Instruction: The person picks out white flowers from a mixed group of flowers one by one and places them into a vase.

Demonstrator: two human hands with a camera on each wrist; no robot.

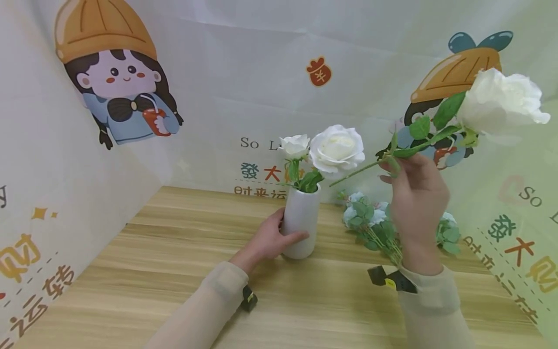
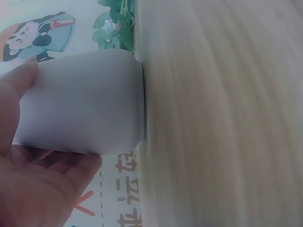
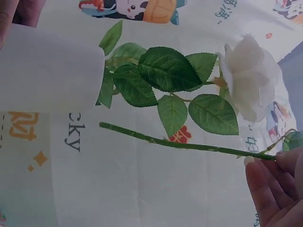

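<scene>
A white vase [image 1: 300, 223] stands upright on the wooden table, with two white roses [image 1: 336, 149] and their green leaves rising from its mouth. My left hand [image 1: 272, 236] grips the vase low on its left side; in the left wrist view the thumb and fingers lie on opposite sides of the vase [image 2: 85, 101]. Up to the right, my right hand [image 1: 418, 198] pinches the stem of another white rose [image 1: 501, 104]. That rose tilts, bloom to the upper right. In the right wrist view its bare stem end [image 3: 106, 125] is near the vase mouth, apart from it.
Pale blue flowers with green leaves [image 1: 370, 218] lie on the table at the back right, partly behind my right forearm. A printed cloth backdrop [image 1: 231, 63] rises along the table's back and sides. The wooden tabletop [image 1: 174, 242] extends to the left of the vase.
</scene>
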